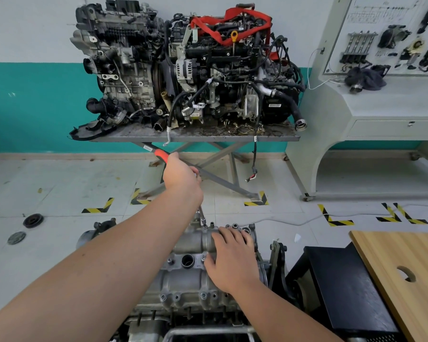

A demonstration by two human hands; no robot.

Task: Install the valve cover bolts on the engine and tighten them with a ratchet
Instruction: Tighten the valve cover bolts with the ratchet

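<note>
The grey aluminium valve cover (183,282) of the engine lies low in the middle of the view, with several bolts (203,295) seated along its edges. My left hand (181,175) grips the red-handled ratchet (161,154) held out over the far end. A thin extension (202,217) runs down from it to a socket on a bolt at the cover's far edge. My right hand (229,255) rests flat on the cover's far right part, fingers spread.
Two other engines (183,67) stand on a scissor lift table (195,137) by the wall ahead. A grey training bench (381,102) is at the right. A black box (344,287) and a wooden board (403,272) sit close at lower right. Pulley discs (33,220) lie on the floor at left.
</note>
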